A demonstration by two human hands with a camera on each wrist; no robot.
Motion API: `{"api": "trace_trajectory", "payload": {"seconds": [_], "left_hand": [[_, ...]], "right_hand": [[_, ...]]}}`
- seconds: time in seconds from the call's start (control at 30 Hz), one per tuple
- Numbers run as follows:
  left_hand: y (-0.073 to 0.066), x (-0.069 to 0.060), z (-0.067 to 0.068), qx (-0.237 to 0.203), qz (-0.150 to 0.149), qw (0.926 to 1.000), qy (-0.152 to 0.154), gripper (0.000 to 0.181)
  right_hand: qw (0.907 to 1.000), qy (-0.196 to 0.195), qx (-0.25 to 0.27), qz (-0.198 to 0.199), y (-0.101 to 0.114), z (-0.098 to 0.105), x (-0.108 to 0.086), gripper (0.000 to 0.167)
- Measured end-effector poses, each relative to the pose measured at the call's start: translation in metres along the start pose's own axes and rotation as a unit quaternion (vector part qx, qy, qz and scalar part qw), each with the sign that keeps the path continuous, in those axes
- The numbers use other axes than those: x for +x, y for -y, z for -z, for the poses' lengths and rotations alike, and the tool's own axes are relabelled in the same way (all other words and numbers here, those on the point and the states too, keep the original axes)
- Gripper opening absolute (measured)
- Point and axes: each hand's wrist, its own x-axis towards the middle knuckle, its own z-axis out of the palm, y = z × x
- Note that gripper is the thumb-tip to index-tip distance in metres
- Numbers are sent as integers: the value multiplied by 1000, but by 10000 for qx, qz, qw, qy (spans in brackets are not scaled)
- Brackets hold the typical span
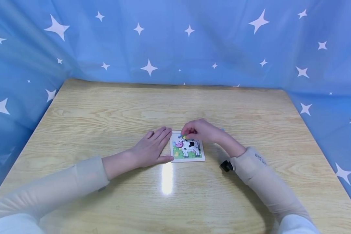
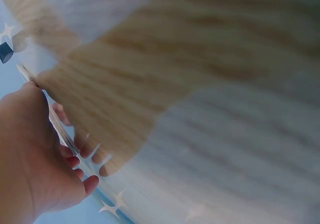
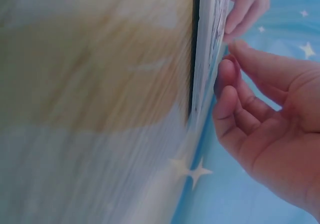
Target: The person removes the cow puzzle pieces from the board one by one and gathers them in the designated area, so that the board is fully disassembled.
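A small square puzzle point(image 1: 188, 156) with a white frame and a cow picture lies flat on the table. Flat and spread, my left hand point(image 1: 148, 149) touches the frame's left edge with thumb and fingertips; the left wrist view has this hand point(image 2: 37, 159) beside the board's thin edge. Over the puzzle's top part, my right hand point(image 1: 203, 130) pinches a small green and yellow piece point(image 1: 184, 137) between thumb and fingers. In the right wrist view the right hand point(image 3: 272, 108) has curled fingers beside the board point(image 3: 206, 48), and the piece cannot be made out.
The wooden table point(image 1: 111, 110) extends around the puzzle. A tiny blue thing point(image 1: 222, 130) shows just behind my right wrist. A black device point(image 1: 226, 166) sits at the right cuff. A blue curtain point(image 1: 169, 42) with white stars hangs behind the table and along its sides.
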Motion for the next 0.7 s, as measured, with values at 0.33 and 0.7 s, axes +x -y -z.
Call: {"api": "trace_trajectory", "payload": {"seconds": [0.33, 0.7], "left_hand": [[1, 1, -1, -113, 32, 9999, 56, 95], [0, 0, 0, -40, 13, 10000, -12, 94]], "right_hand": [[9991, 270, -327, -6, 6, -3, 7, 20], [9980, 451, -447, -59, 9, -2, 10, 24]]}}
